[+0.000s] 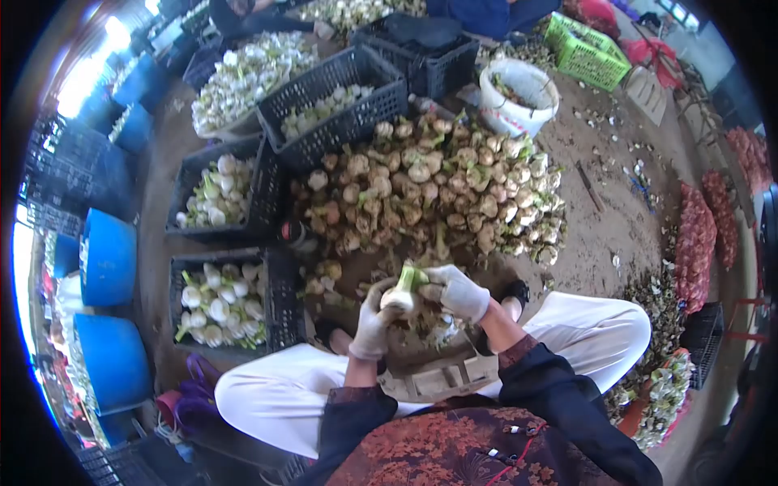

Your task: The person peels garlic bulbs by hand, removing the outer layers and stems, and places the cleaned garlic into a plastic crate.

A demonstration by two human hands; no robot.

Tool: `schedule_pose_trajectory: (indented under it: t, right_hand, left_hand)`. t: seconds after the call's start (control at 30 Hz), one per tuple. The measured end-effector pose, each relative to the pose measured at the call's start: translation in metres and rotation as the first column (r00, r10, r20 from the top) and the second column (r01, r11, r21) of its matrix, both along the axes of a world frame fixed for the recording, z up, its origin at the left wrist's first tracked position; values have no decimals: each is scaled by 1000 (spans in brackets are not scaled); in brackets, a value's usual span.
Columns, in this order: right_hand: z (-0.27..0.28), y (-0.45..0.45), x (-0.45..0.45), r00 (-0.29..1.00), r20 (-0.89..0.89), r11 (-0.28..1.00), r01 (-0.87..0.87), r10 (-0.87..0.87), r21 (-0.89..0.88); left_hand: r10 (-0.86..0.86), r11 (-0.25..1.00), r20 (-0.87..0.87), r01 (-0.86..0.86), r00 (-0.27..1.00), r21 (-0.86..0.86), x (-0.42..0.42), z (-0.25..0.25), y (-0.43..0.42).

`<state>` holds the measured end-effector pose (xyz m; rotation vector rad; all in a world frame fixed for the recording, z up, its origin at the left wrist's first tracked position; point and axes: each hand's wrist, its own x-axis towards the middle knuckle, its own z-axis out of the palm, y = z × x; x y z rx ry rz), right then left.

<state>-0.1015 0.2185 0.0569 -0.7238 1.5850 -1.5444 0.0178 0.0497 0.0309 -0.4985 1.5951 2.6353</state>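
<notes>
Between my hands is a garlic bulb [398, 300], whitish at the base with a short green stem pointing up and away from me. My left hand [372, 324], in a pale glove, is wrapped around the bulb from the left. The gloved fingers of my right hand [459, 293] close on the green stem from the right; whether they also grip something small there is hard to make out. Just beyond both hands lies a wide pile of soil-stained garlic bulbs [421, 174]. Peelings [442, 332] litter the ground below my right hand.
Black crates of cleaned garlic stand at left, one near [271, 304] and one farther [212, 235]. Behind the pile are another black crate [385, 105] and a white bucket [509, 121]. Blue tubs [113, 364] line the far left; red net sacks [695, 251] stand at right.
</notes>
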Motion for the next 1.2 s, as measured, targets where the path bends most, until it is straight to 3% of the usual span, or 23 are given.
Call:
schedule_pose_trajectory:
  t: [0.03,0.07,0.1,0.13,0.17,0.2,0.23,0.37,0.43,0.47,0.5,0.53,0.57,0.63,0.7,0.83,0.87,0.9,0.93,1.0,1.03,1.1,1.2]
  right_hand:
    - [0,3,-2,997,-71,1000,-24,25,14]
    - [-1,3,-1,991,-137,1000,1,1,13]
    - [0,4,1,978,-207,999,33,-30,11]
    - [8,0,4,989,-119,996,86,-89,-34]
    - [16,-4,8,990,-29,988,136,-139,-77]
    - [10,-4,10,989,-20,988,146,-147,-49]
    - [-1,-6,12,989,-1,989,147,-147,-22]
    - [-13,-5,28,977,171,990,136,-129,-27]
    - [-13,3,29,930,341,990,135,-138,34]
    - [-16,3,32,928,345,990,135,-137,32]
    - [-22,2,35,825,497,954,298,-269,23]
    - [-27,2,35,679,632,890,453,-375,42]
    - [-34,2,34,677,633,888,458,-376,39]
    - [-34,0,35,877,384,951,310,-290,8]
    - [-22,3,32,878,325,934,354,-351,52]
    - [-83,-12,6,741,-69,744,667,-667,-34]
    - [-85,-15,-1,736,18,736,677,-677,-31]
    - [-76,-9,-5,745,349,772,630,-569,-84]
    - [-55,-9,-4,622,675,702,679,-396,-213]
    - [-7,1,-1,621,717,745,631,-318,-217]
    - [-2,10,-3,630,752,786,557,-192,-267]
    - [-6,15,2,756,623,839,461,-202,-287]
    - [-5,12,5,775,600,858,433,-199,-276]
  left_hand:
    - [41,957,-55,-23,998,289,3,0,5]
    - [46,862,137,-109,989,495,4,-1,6]
    - [48,829,154,-125,987,545,3,-11,6]
    - [-7,787,44,-22,999,616,-1,-4,7]
    - [-56,780,73,-2,996,626,1,-4,5]
    - [-18,887,154,-55,988,458,-7,11,12]
    - [-84,878,159,-2,984,479,-7,5,7]
    - [-84,735,366,-190,927,651,-2,-2,-7]
    - [-109,876,500,-154,859,457,-6,-2,-9]
    - [4,959,526,-153,851,239,-6,-10,-9]
    - [121,989,523,-148,843,10,-6,-14,-6]
    - [238,967,279,-255,930,25,1,-16,-1]
    - [234,968,279,-250,931,22,1,-20,5]
    - [118,912,-154,-169,981,-374,3,-9,23]
    - [151,913,-2,-140,989,-383,10,-38,9]
    - [20,998,-73,-16,997,61,-2,-18,24]
    - [-5,967,-60,20,998,255,-3,3,28]
    - [-15,925,-83,45,996,378,2,-5,25]
    - [87,976,25,-90,996,200,-7,1,32]
    - [104,965,-98,-125,990,-232,-5,-24,15]
    - [155,928,24,-138,988,-345,-9,-10,13]
    - [88,957,166,-37,982,-288,-11,3,7]
    - [-2,971,302,73,953,-226,-18,1,3]
